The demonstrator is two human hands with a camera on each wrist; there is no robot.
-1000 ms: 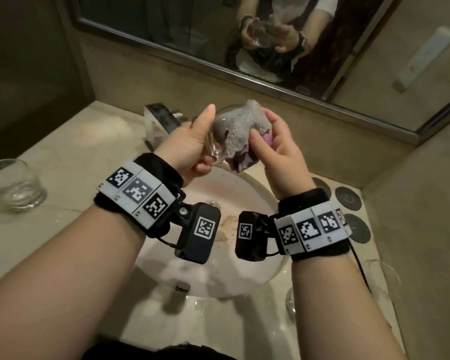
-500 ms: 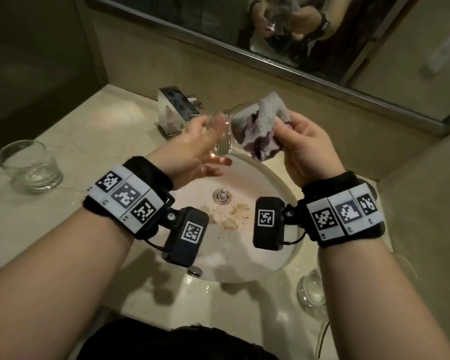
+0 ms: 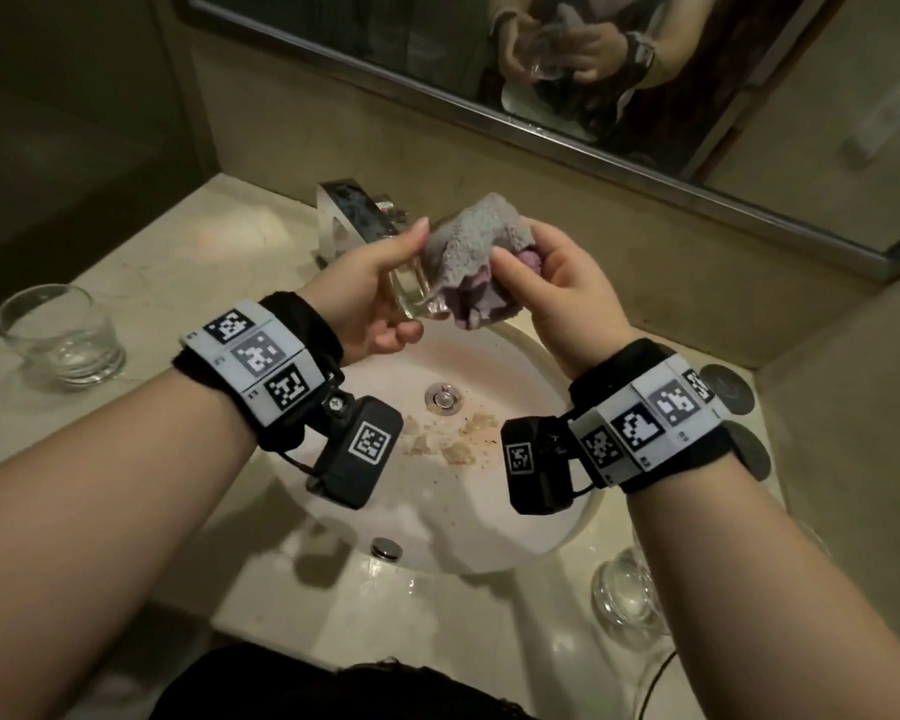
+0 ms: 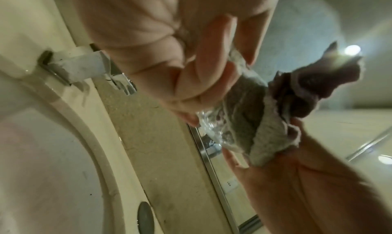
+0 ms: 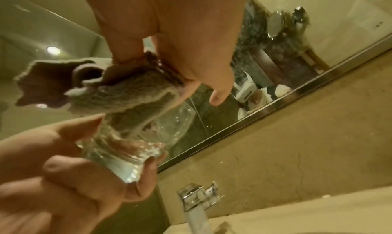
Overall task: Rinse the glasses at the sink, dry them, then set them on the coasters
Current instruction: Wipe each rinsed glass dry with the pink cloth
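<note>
Above the white sink (image 3: 515, 532) my left hand (image 3: 370, 288) grips a clear short glass (image 3: 411, 293) by its thick base (image 5: 127, 163), the glass lying on its side. My right hand (image 3: 552, 288) pinches a grey and purple cloth (image 3: 474, 262) that is stuffed into the glass mouth (image 5: 169, 120). The cloth (image 4: 265, 120) bunches out between both hands. A second glass (image 3: 58, 335) stands on the left counter, and a third glass (image 3: 624, 589) stands front right by my forearm. Dark round coasters (image 3: 728, 389) lie at the back right, partly hidden by my wrist.
A chrome faucet (image 3: 349, 215) stands behind the basin, close to my left hand. Crumbly bits (image 3: 458, 444) lie by the drain (image 3: 441, 397). A mirror (image 3: 541, 54) runs along the back wall. A wall closes in the counter on the right.
Both hands keep their hold on glass and cloth. The right hand has worked the cloth round in the glass. The head view has tilted down and the hands sit lower in it.
</note>
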